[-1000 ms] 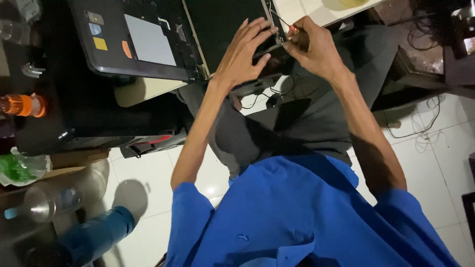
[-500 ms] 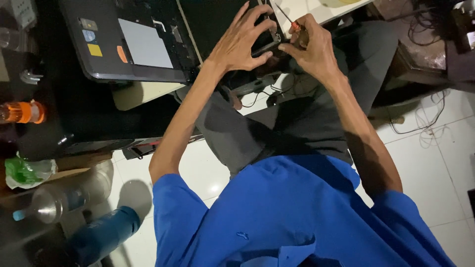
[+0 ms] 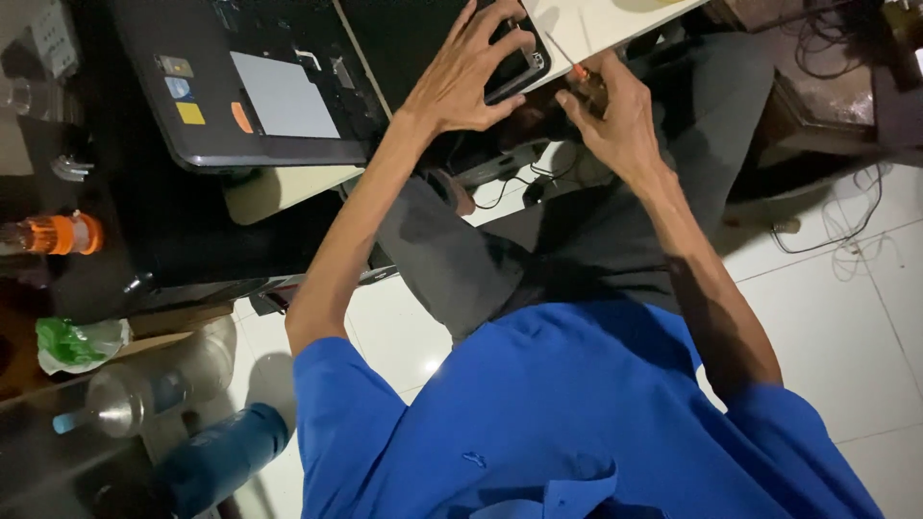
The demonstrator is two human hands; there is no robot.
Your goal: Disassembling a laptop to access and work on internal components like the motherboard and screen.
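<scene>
- Head view: the white worktop (image 3: 288, 187) runs across the top of the frame, above a pale tiled floor (image 3: 846, 317).
- An opened dark laptop base (image 3: 240, 86) lies on the worktop at the left, carrying a pale rectangular patch and small coloured stickers.
- Lower left, on the floor side, stand a blue bottle (image 3: 216, 452) and a clear bottle (image 3: 144, 389), with a green-and-white bag (image 3: 77, 344) just above them.
- An orange-capped bottle (image 3: 53, 234) lies at the far left edge.
- The left hand (image 3: 461, 82) rests on a small black device (image 3: 514, 62) at the worktop's edge, fingers (image 3: 500, 43) spread wide and pressing it flat (not wrapped around it).
- The right hand (image 3: 615, 120) is just beside the device, fingers curled tight on a thin screwdriver (image 3: 575, 69) with an orange grip; its tip points toward the device.
- Loose cables (image 3: 846, 240) trail on the floor at right.
</scene>
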